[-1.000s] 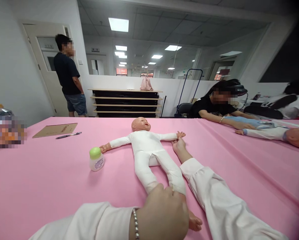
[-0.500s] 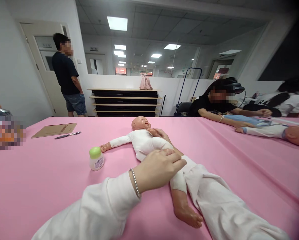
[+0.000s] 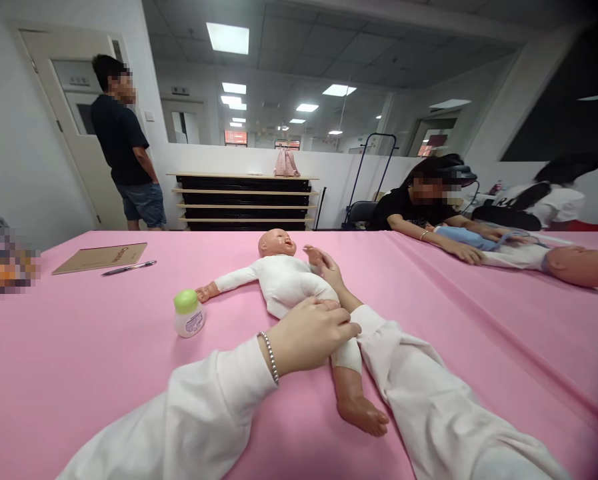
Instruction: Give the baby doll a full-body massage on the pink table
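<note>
A baby doll [image 3: 283, 280] in a white suit lies on its back on the pink table [image 3: 79, 347], head away from me. My left hand [image 3: 311, 332] grips its thigh, fingers wrapped over the white leg, with a bead bracelet on the wrist. Further up, my right hand [image 3: 331, 270] holds the doll's near arm, lifted off the table and folded toward its chest. The doll's other arm stretches out to the left, and one bare foot [image 3: 361, 413] points toward me.
A small white bottle with a green cap [image 3: 189, 314] stands left of the doll. A brown notebook [image 3: 99, 257] and a pen [image 3: 129, 268] lie at the far left. At the right, a seated person [image 3: 419, 207] handles another doll [image 3: 573, 265]. A person stands by the door.
My left hand slid up from the doll's ankle to its thigh. My right hand brought the doll's outstretched arm in over its chest. The view shifted slightly left.
</note>
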A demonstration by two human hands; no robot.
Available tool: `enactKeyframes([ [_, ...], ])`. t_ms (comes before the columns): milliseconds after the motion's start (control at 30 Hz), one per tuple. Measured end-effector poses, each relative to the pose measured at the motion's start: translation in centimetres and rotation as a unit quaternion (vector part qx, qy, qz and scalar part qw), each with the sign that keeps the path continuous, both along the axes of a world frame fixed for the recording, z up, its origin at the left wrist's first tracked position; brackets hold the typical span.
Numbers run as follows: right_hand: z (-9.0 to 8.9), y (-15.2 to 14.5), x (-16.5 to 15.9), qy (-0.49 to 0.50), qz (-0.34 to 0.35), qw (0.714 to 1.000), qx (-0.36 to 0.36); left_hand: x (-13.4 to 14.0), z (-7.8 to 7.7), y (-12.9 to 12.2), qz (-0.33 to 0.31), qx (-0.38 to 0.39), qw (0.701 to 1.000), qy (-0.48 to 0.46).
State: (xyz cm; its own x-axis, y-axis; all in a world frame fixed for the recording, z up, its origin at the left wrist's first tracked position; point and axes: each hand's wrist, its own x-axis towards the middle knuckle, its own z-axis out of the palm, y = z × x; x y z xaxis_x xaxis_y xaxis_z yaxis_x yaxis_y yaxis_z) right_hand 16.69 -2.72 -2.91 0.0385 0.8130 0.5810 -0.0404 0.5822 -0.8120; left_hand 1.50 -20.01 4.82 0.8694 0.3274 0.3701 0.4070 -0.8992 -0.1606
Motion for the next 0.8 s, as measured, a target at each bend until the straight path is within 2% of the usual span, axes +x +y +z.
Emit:
enactKeyframes([
  [100, -1.9, 2.4, 3.1, 0.137, -0.143, 0.978, -0.068, -0.9, 2.3, -1.9, 0.035, -0.03, 0.999, 0.001],
  [167, -2.8, 3.9, 5.2, 0.227, -0.156, 0.954, -0.12, -1.3, 3.4, -3.2, 0.049, -0.054, 0.997, 0.015],
  [233, -3.4, 4.9, 6.7, 0.296, -0.145, 0.934, -0.14, -1.6, 4.0, -4.5, 0.058, -0.073, 0.995, 0.04],
  [333, -3.6, 5.6, 7.9, 0.343, -0.17, 0.913, -0.139, -1.2, 3.7, -6.3, 0.055, -0.091, 0.99, 0.093],
  [467, -3.9, 6.3, 8.6, 0.335, -0.226, 0.905, -0.131, 0.6, 1.6, -7.7, 0.026, -0.107, 0.979, 0.17],
  [633, -4.6, 6.6, 9.3, 0.275, -0.29, 0.908, -0.129, 2.8, -0.7, -8.0, 0.06, -0.175, 0.959, 0.213],
  [700, -4.9, 6.4, 9.5, 0.238, -0.309, 0.911, -0.134, 2.8, -0.7, -8.0, 0.065, -0.185, 0.958, 0.209],
  [800, -5.0, 6.0, 9.6, 0.173, -0.305, 0.926, -0.141, 1.6, 0.6, -7.1, 0.051, -0.227, 0.952, 0.199],
])
